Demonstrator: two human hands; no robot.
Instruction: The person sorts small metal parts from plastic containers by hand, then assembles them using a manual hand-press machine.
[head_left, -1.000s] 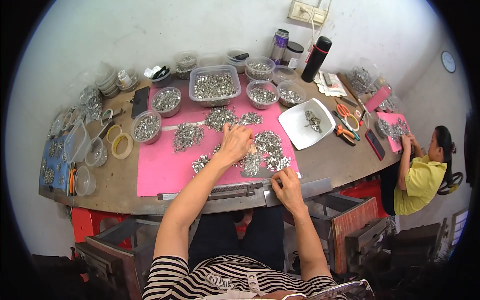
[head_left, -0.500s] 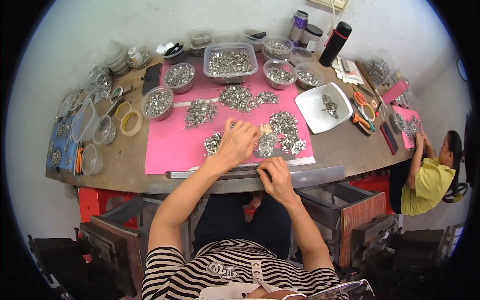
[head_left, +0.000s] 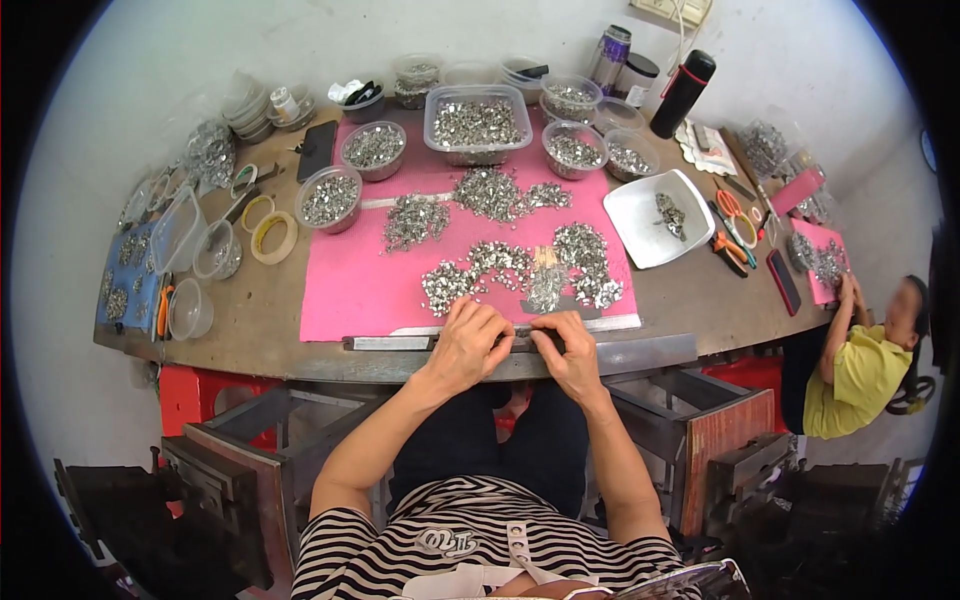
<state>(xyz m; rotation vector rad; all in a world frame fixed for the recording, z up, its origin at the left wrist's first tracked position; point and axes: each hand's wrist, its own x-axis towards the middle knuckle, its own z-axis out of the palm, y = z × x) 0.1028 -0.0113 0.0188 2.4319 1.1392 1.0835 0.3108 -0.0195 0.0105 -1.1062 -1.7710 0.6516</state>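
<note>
At the table's front edge my left hand (head_left: pixel 465 345) and my right hand (head_left: pixel 568 355) come close together over a narrow metal bar (head_left: pixel 645 351). Fingers and thumbs are pinched on both hands. Whatever they pinch is too small or too hidden to name. Just beyond them lie piles of small silvery metal pieces (head_left: pixel 447 288) on a pink mat (head_left: pixel 350 285). A flatter heap of finer, pale silvery pieces (head_left: pixel 546 288) sits by a tan patch on a dark plate, beyond my right hand.
Tubs of silvery pieces (head_left: pixel 478 125) line the back. A white tray (head_left: pixel 632 215) stands right, beside pliers (head_left: pixel 730 253) and a phone (head_left: pixel 784 282). Tape rolls (head_left: pixel 274 238) and plastic cups (head_left: pixel 190 310) are left. A person in yellow (head_left: pixel 868 365) works at far right.
My left hand has come back from the piles to the bar, beside my right hand. My right hand stays at the bar. The view has shifted slightly.
</note>
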